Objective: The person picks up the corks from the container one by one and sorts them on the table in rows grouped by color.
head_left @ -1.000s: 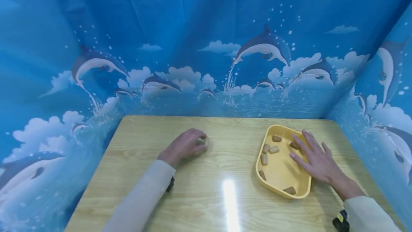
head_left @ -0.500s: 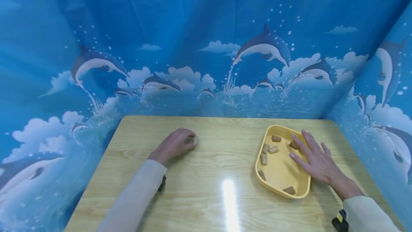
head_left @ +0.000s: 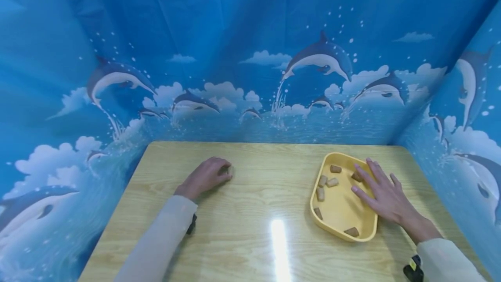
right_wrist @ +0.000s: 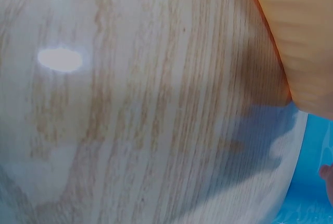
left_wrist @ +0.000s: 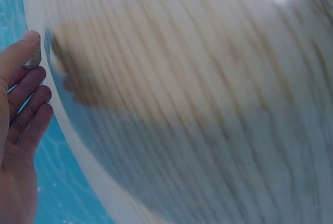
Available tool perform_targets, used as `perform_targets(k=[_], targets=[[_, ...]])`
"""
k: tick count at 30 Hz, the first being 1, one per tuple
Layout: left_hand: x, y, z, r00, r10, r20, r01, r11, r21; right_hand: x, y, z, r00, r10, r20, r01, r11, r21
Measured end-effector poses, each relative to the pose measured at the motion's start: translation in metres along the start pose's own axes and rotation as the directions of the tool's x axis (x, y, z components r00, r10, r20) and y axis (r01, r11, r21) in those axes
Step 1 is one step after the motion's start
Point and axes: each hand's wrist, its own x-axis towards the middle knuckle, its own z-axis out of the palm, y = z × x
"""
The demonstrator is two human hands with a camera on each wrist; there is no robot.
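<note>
My left hand point(head_left: 203, 179) pinches a small pale tan cork point(head_left: 230, 171) between thumb and fingers, close over the left part of the table. In the left wrist view the cork point(left_wrist: 34, 60) shows beneath the thumb tip, and the other fingers are bent beside it. My right hand point(head_left: 385, 195) lies over the right rim of a yellow tray point(head_left: 340, 210), its fingers spread and reaching inside. The fingertips are near a brown cork point(head_left: 356, 176), which they partly cover. In the right wrist view only the tray's side point(right_wrist: 307, 36) and a fingertip point(right_wrist: 328, 174) show.
Several more corks lie scattered in the tray, among them a pale one point(head_left: 332, 182) and a darker one point(head_left: 352, 232). The wood-grain table point(head_left: 254, 212) backs onto a blue dolphin curtain point(head_left: 242, 64), which also runs along both sides.
My left hand has moved left across the table with the cork in its fingers, slowing in the last half second. The right hand and the tray stay in place.
</note>
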Motion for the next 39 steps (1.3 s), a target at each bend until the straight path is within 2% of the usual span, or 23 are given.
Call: perform_targets(k=[14,39], targets=[[-0.0027,-0.0047,0.003,1.0,-0.022,0.011,0.022,1.0,-0.003,0.0002,-0.003,-0.0022,1.0,0.013,0.009,-0.013,1.0,0.02],[-0.0042,-0.0079,0.0024,1.0,-0.011,0.006,0.011,0.999,-0.033,-0.0005,-0.0023,-0.0006,1.0,0.009,0.0,-0.009,1.0,0.015]])
